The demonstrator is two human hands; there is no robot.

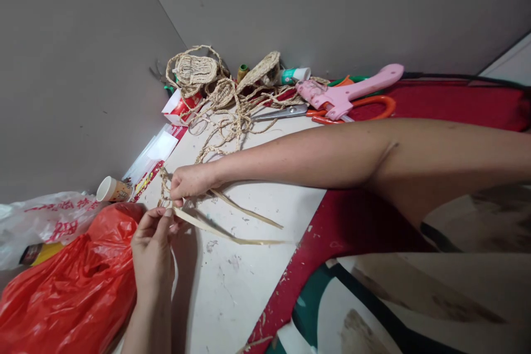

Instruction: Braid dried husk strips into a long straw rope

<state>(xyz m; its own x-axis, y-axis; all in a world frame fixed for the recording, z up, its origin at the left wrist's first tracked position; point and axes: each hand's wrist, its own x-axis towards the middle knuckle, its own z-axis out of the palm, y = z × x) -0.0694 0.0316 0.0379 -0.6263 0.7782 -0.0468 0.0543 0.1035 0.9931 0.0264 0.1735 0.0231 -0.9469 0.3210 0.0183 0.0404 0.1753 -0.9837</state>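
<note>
My right hand (193,182) reaches across the white board, its fingers closed on a braided straw cord (164,181). Close below it, my left hand (152,229) pinches a flat pale straw strip (203,224) between thumb and fingers, beside the end of the braid. The strip's loose end trails right over the board. A second, narrower straw strip (249,213) sticks out from under my right hand. More braided cord (238,121) lies in a loose tangle beyond my right forearm. The exact crossing of the strips is hidden by my fingers.
Coiled woven straw pieces (197,70), orange-handled scissors (286,113) and a pink glue gun (352,88) lie along the grey wall. A paper cup (113,189) rests on its side at left, near a red plastic bag (78,276). Red cloth (352,221) borders the white board (232,287).
</note>
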